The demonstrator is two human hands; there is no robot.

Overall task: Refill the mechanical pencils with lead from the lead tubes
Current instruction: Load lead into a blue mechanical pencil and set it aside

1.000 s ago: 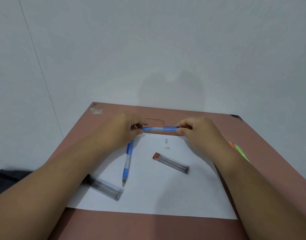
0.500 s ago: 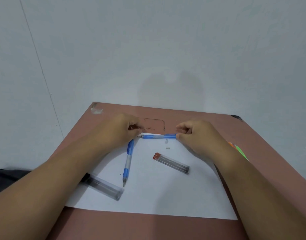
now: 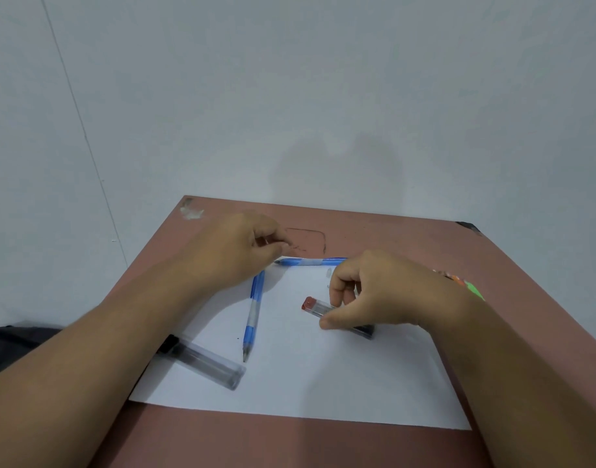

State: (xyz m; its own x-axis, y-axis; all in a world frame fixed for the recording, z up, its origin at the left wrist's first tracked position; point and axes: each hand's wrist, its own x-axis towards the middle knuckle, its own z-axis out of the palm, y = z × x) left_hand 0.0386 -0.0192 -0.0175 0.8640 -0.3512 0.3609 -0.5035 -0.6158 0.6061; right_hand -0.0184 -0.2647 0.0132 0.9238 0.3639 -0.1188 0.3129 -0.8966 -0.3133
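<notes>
Right hand pinches the red-capped tube on the paper, left hand loosely curled and holding nothing; both pencils lie flat, second tube untouched, so refilling seems barely begun

Reddish-brown table set against pale grey wall. White paper sheet flat on tabletop. Dark rounded-rectangle outline marked near far edge. Whitish scuff at far left corner. Orange-and-green items at right edge, possibly markers. Dark fabric off-table, left.
</notes>
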